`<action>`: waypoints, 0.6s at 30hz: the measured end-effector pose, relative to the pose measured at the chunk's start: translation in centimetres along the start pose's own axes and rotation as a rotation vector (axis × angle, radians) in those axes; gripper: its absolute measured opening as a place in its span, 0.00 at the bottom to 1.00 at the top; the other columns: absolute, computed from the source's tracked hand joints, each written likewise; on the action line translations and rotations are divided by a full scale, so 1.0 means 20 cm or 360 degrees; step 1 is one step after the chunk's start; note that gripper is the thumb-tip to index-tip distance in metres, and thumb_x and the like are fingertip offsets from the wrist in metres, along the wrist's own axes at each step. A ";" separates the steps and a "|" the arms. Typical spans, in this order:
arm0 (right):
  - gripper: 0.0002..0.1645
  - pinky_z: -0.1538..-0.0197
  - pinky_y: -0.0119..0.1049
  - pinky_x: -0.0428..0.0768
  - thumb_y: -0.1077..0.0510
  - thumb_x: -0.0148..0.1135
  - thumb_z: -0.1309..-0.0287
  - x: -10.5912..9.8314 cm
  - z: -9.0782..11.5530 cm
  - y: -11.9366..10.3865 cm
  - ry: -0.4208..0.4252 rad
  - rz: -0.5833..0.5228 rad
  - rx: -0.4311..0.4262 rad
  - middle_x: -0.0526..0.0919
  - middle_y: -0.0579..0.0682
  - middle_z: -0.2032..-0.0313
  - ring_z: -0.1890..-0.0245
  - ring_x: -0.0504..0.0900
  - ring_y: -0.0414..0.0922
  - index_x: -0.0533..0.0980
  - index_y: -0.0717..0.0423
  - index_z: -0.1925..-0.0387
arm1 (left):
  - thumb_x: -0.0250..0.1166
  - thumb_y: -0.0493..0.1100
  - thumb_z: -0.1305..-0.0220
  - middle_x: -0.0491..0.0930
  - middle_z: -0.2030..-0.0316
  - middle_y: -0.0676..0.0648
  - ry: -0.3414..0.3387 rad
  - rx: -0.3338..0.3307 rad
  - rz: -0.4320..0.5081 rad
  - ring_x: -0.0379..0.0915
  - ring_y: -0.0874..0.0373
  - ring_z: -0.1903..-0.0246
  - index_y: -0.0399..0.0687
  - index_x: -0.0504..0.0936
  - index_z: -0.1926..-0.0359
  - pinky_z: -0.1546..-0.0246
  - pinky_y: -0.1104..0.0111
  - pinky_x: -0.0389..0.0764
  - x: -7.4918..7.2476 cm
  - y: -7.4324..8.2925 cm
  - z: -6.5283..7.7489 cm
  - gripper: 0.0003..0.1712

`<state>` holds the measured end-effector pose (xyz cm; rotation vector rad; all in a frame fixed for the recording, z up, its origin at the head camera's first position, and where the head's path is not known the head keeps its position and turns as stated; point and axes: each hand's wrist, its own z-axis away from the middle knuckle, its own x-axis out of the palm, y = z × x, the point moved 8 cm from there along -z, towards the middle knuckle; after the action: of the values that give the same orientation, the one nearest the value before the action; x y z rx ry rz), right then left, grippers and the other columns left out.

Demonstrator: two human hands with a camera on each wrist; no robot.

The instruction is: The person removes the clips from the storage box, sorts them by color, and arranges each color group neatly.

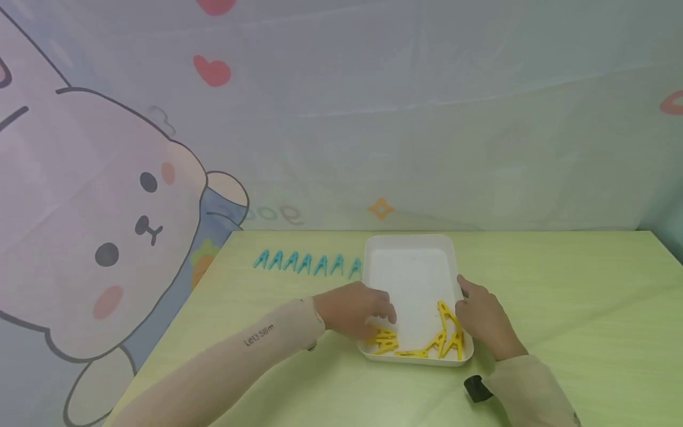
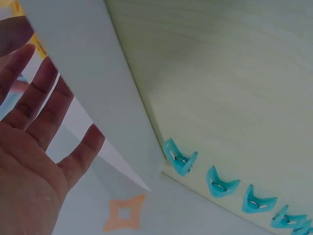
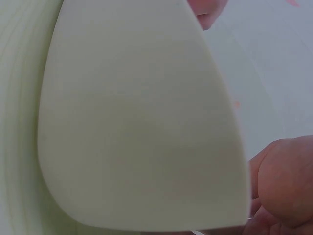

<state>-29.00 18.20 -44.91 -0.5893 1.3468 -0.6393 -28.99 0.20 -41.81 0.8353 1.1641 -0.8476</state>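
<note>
A white tray [image 1: 413,279] holds several yellow clothespins [image 1: 453,344] along its near side and near right corner. My left hand [image 1: 354,308] reaches over the tray's left wall, fingers loosely extended above the clothespins at the near left. In the left wrist view that hand [image 2: 34,142] has its fingertips behind the tray wall [image 2: 93,68], close to a yellow clothespin [image 2: 39,46]. At the tray's right side, my right hand [image 1: 482,320] grips the rim with thumb and fingers. The right wrist view shows the outer tray wall [image 3: 142,122], partly hiding the right hand [image 3: 288,181].
Several teal clothespins [image 1: 305,263] stand in a row on the pale green table [image 1: 576,296], left of the tray. The closest one [image 1: 354,268] is right beside its left wall. A printed cloth [image 1: 480,148] hangs behind the table's far edge.
</note>
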 end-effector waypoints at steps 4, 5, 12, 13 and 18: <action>0.36 0.73 0.38 0.64 0.64 0.37 0.46 0.01 0.00 0.00 -0.0001 0.0025 0.0002 0.56 0.68 0.38 0.69 0.68 0.51 0.49 0.65 0.33 | 0.66 0.44 0.51 0.71 0.68 0.62 -0.0052 -0.0004 -0.0094 0.68 0.70 0.74 0.62 0.79 0.56 0.70 0.77 0.67 0.04 0.02 -0.01 0.17; 0.36 0.73 0.38 0.64 0.64 0.37 0.46 0.01 0.00 0.00 -0.0001 0.0025 0.0004 0.56 0.68 0.38 0.69 0.68 0.51 0.49 0.65 0.33 | 0.66 0.45 0.51 0.71 0.69 0.62 -0.0052 0.0005 -0.0126 0.68 0.70 0.75 0.62 0.79 0.56 0.72 0.76 0.67 0.05 0.03 -0.01 0.17; 0.37 0.79 0.36 0.60 0.64 0.36 0.47 0.01 0.00 0.00 0.0017 -0.0009 -0.0014 0.57 0.67 0.38 0.83 0.55 0.44 0.49 0.65 0.33 | 0.66 0.45 0.51 0.69 0.71 0.62 -0.0052 0.0042 -0.0283 0.64 0.68 0.80 0.64 0.79 0.57 0.78 0.75 0.64 0.07 0.05 -0.02 0.17; 0.37 0.79 0.36 0.60 0.64 0.36 0.47 0.01 0.00 0.00 0.0017 -0.0008 -0.0015 0.57 0.67 0.38 0.83 0.55 0.44 0.49 0.65 0.33 | 0.65 0.45 0.50 0.69 0.72 0.62 -0.0055 0.0045 -0.0310 0.63 0.68 0.80 0.65 0.79 0.57 0.78 0.74 0.63 0.08 0.05 -0.03 0.16; 0.37 0.76 0.37 0.62 0.64 0.37 0.47 0.01 0.01 0.01 0.0009 0.0013 -0.0010 0.57 0.67 0.38 0.78 0.63 0.47 0.49 0.66 0.33 | 0.64 0.45 0.48 0.67 0.74 0.62 -0.0052 0.0047 -0.0390 0.61 0.66 0.81 0.66 0.78 0.56 0.79 0.72 0.62 0.09 0.05 -0.03 0.17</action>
<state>-28.84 18.11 -45.21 -0.5873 1.3562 -0.6307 -28.01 1.04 -43.62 0.7085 1.2438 -1.0773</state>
